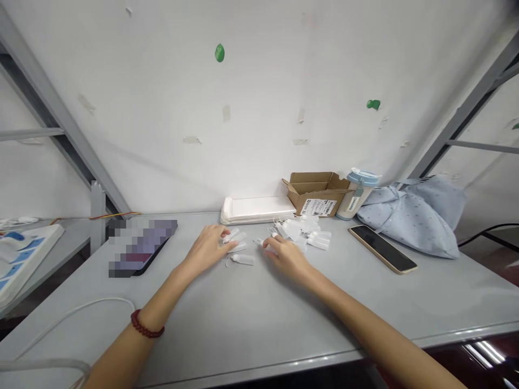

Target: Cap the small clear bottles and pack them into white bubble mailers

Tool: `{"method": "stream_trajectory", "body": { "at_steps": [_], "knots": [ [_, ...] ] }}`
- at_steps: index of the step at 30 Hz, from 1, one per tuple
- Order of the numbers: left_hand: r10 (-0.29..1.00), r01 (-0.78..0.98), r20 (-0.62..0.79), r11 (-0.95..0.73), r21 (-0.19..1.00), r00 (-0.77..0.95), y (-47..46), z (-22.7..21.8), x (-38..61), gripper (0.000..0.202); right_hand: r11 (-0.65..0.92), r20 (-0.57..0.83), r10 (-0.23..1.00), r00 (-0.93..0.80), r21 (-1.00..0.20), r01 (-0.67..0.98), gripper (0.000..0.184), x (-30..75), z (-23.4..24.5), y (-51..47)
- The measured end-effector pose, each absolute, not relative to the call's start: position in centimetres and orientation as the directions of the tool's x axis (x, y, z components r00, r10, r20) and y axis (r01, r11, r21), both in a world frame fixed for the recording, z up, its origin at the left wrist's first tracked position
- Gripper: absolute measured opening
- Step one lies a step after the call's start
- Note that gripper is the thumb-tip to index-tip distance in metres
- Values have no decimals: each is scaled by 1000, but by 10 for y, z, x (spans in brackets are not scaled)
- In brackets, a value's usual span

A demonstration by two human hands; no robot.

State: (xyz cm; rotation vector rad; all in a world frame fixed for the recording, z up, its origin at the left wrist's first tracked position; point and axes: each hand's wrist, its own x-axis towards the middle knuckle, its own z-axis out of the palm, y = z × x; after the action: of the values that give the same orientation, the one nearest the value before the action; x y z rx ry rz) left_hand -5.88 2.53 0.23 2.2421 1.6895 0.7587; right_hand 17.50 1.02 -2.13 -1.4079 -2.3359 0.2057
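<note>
The left hand (208,246) is lying at the middle of the frame, palm down and fingers stretched out loosely, not gripping; its fingertips are touching a few small white bottles (239,249) that are lying flat on the grey surface (243,319). A red bracelet (146,326) is sitting on that wrist. Just right of the bottles, the right hand (286,254) is resting with its fingers curled toward a small white piece; I cannot tell whether it is pinching it. The bottles are lying between the two hands. Right behind the right hand, a pile (306,232) of more white bottles is lying.

Further up, against the wall, a stack of white trays (257,209) is sitting beside an open box (318,192) and a cup (359,194). A phone (383,248) is lying right of centre, near a blue bag (417,216). A white cable (68,313) is curving across the lower left.
</note>
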Motion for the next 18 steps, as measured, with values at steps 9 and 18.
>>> {"method": "stream_trajectory", "body": {
  "at_steps": [9, 18],
  "knots": [
    [795, 755, 285, -602, 260, 536, 12, -14, -33, 17, 451, 382, 888, -255, -617, 645, 8, 177, -16, 13],
    [910, 695, 281, -414, 588, 304, 17, -10, -31, 30, 374, 271, 923, -275, -804, 463, 17, 172, -7, 7]
  ]
}}
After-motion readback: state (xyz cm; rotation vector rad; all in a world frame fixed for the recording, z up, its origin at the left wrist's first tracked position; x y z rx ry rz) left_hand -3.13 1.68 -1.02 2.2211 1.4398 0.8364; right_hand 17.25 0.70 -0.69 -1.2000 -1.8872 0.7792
